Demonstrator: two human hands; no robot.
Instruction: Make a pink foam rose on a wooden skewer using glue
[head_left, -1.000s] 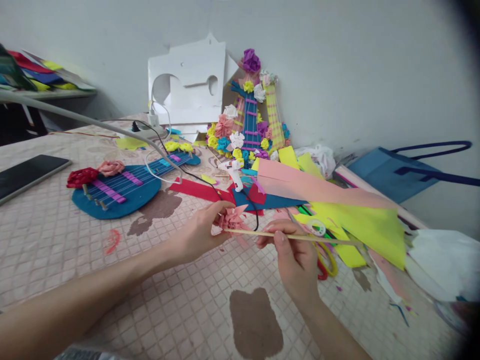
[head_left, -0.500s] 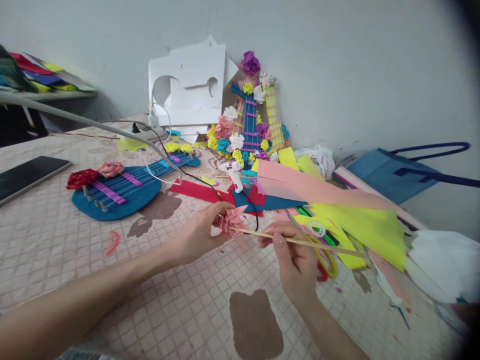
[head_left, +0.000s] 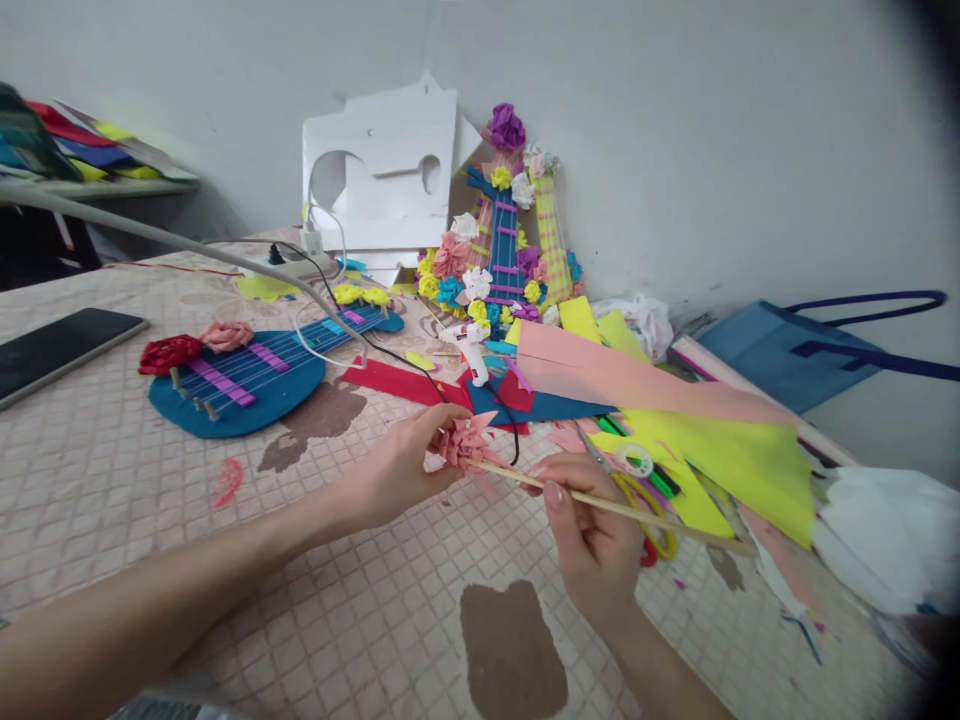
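One pink craft flower (head_left: 466, 438), held within the closed-in fingers of the left hand (head_left: 405, 458), over the checked tablecloth (head_left: 360, 600), on the near side of the white glue gun (head_left: 472, 350). One thin wooden stick (head_left: 510, 473), pinched between thumb and fingers of the right hand (head_left: 604, 535), tip at the flower's near side. Best, probably, to press lightly, steadying the stick and sparing the petals.

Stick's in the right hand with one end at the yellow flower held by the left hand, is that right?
Not quite: the flower is pink, not yellow, as the head view shows. The stick is in the right hand, one end at the flower held by the left hand.
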